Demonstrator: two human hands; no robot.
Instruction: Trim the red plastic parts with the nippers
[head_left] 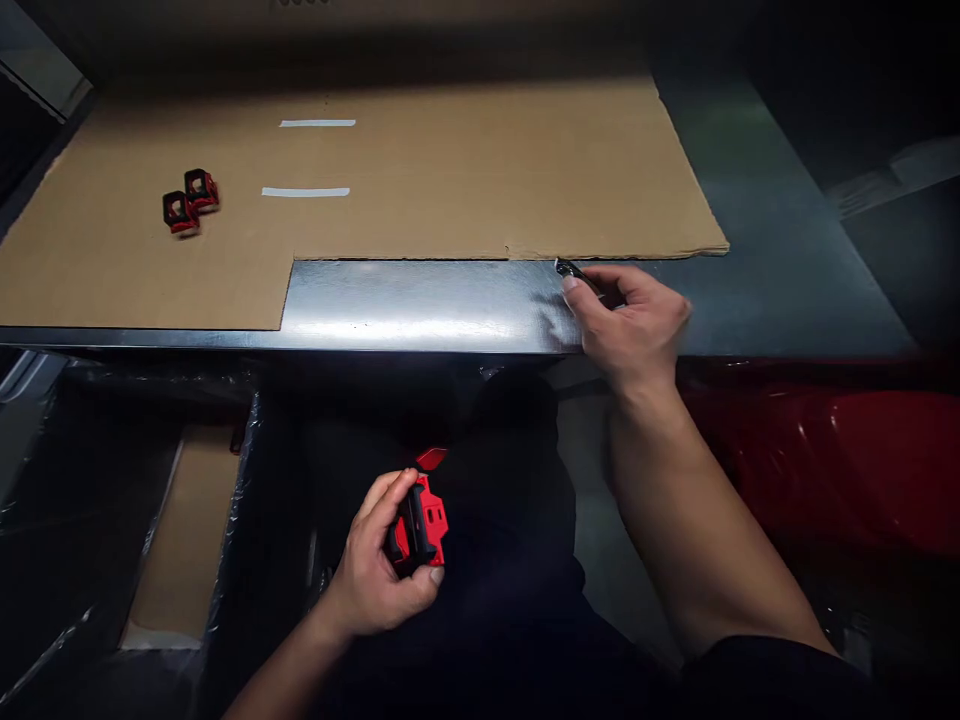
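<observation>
My left hand (pixel 386 560) grips a red and black plastic part (pixel 433 522) over my lap, fingers and thumb on its opposite ends. My right hand (pixel 634 325) is closed round a small dark tool (pixel 576 274) with a pale tip, just off the cardboard's front edge; its kind I cannot make out. Two similar red and black parts (pixel 180 212) touch each other on the cardboard sheet (pixel 465 180) at the left. Their square black frames have openings through them.
The cardboard covers much of a metal bench (pixel 405 305). Two white tape strips (pixel 306 192) are on it. Below left stands a bin lined with dark plastic (pixel 251 440), a cardboard piece (pixel 180 540) inside. A glossy red object (pixel 862 460) is under the bench at right.
</observation>
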